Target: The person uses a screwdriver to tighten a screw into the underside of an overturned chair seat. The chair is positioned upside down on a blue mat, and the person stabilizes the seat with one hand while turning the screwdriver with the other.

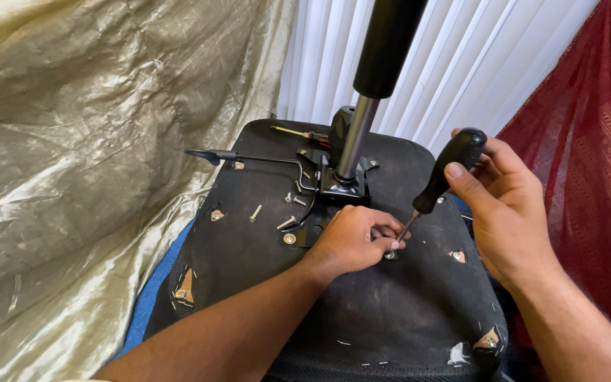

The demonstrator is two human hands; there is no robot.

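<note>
1. Two hands work on an upturned chair seat [390, 318].
2. Right hand [507, 205]: fingers wrapped round black screwdriver [441, 181], tip on a screw [390, 255] at seat centre.
3. Left hand [351, 240]: fingers pinching that screw.
4. Loose screws [288, 221] at 10 o'clock of the left hand; gas cylinder [373, 85] at 12 o'clock.

The seat underside [362, 311] is covered in matt black cloth; the gas cylinder rod [353, 141] is polished metal, the screwdriver handle [450, 166] ribbed black plastic.
</note>
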